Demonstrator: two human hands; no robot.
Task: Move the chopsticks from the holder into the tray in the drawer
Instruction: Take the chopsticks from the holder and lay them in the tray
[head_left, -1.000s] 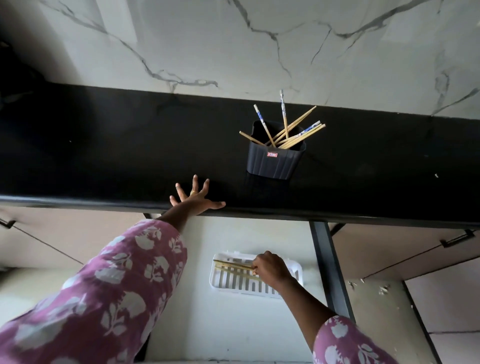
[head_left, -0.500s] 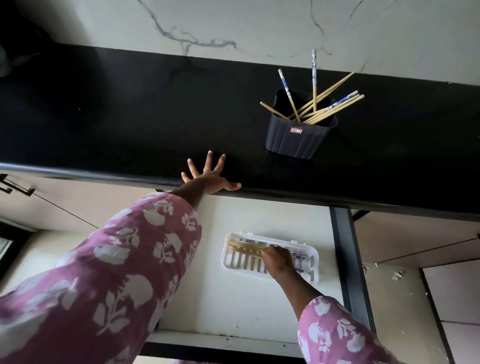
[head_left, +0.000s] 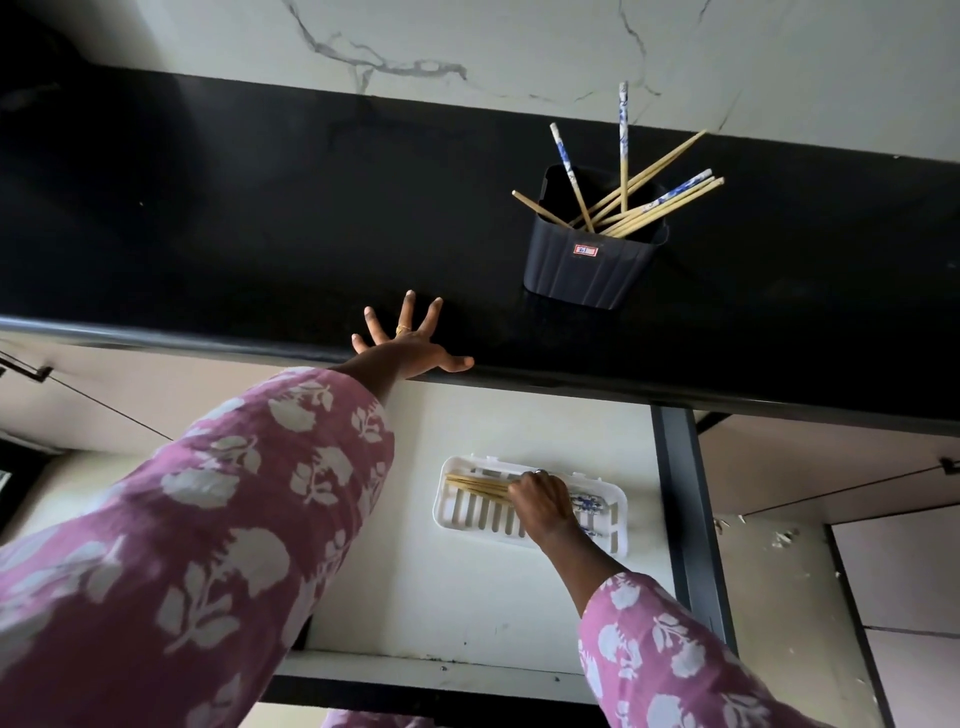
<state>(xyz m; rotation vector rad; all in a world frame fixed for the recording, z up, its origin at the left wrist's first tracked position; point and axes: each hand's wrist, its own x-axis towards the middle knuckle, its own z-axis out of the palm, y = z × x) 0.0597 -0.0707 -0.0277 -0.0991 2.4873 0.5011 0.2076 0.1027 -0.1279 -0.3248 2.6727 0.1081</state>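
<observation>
A dark ribbed holder (head_left: 587, 265) stands on the black countertop (head_left: 234, 218) with several wooden and blue-patterned chopsticks (head_left: 652, 205) sticking out of it. Below, in the open white drawer (head_left: 441, 592), lies a white slotted tray (head_left: 615, 530). Wooden chopsticks (head_left: 475, 483) lie in the tray, their blue-patterned ends showing to the right of my right hand (head_left: 543, 501), whose fingers curl over the bundle. My left hand (head_left: 410, 345) rests flat with spread fingers on the counter's front edge.
A marbled wall (head_left: 519, 47) rises behind the counter. A dark vertical cabinet post (head_left: 685, 499) stands right of the drawer. Closed cabinet fronts with dark handles sit to the left (head_left: 31, 371) and right (head_left: 831, 467). The drawer's front rim (head_left: 431, 675) is near me.
My right hand has slid a little to the right along the chopsticks in the tray. The view has tilted downward and shifted. My left hand has stayed on the counter edge.
</observation>
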